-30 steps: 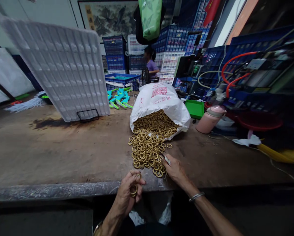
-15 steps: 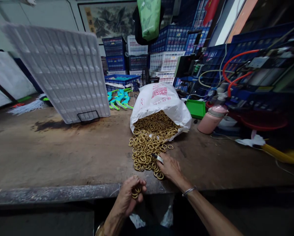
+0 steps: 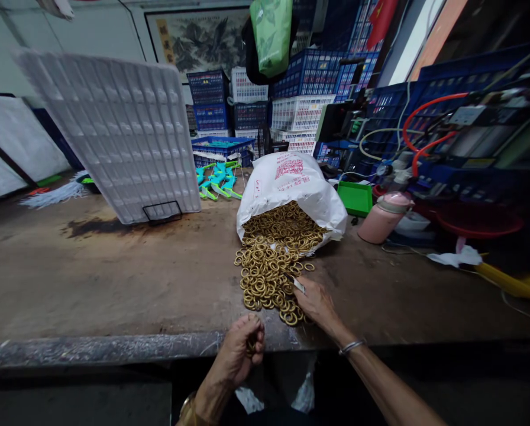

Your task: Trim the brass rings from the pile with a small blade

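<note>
My left hand [image 3: 242, 346] is closed around several brass-coloured rings at the table's front edge; a bit of them shows between thumb and fingers. To its right, my right hand [image 3: 313, 302] reaches palm down to the right side of a pile of rings [image 3: 265, 275]. A small black-and-white piece [image 3: 297, 285] is at its index finger, perhaps a wrap; its fingertips are mostly hidden, so whether they grip a ring is unclear. The pile spills from the mouth of a white sack [image 3: 287, 183] with red print, lying on its side with more rings inside.
On the wooden table [image 3: 114, 284], a ribbed translucent tray [image 3: 118, 136] stands upright at left against a black wire stand [image 3: 162, 212]. Turquoise-and-green plastic parts [image 3: 219, 180] lie behind. A green tray [image 3: 355, 198] and pink bottle [image 3: 384, 218] stand right. Stacked crates [image 3: 303, 112] fill the back.
My left hand has closed further over its rings, which show less now. My right hand has shifted slightly right along the edge of the pile. The view has also moved a little.
</note>
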### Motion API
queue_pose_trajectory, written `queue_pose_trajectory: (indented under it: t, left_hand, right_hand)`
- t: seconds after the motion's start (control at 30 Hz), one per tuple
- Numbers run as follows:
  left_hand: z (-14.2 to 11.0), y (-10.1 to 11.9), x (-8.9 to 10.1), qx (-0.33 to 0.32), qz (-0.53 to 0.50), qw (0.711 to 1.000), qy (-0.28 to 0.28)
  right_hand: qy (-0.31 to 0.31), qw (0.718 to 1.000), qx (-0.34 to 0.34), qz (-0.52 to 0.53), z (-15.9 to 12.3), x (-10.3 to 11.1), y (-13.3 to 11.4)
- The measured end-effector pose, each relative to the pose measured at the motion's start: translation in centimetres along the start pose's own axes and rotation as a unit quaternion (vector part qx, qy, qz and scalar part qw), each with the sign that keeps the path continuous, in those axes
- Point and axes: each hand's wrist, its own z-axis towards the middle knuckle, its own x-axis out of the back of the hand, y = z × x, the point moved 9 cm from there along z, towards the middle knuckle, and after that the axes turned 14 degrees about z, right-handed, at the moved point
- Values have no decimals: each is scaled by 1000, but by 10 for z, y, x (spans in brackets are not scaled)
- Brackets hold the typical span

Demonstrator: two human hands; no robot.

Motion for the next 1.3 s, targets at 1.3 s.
queue_pose_trajectory:
  t: [1.3]
  left_hand:
    - [11, 58, -9, -242, 243, 932, 117]
  right_hand:
    - [-121, 877, -127, 447, -42, -58, -41]
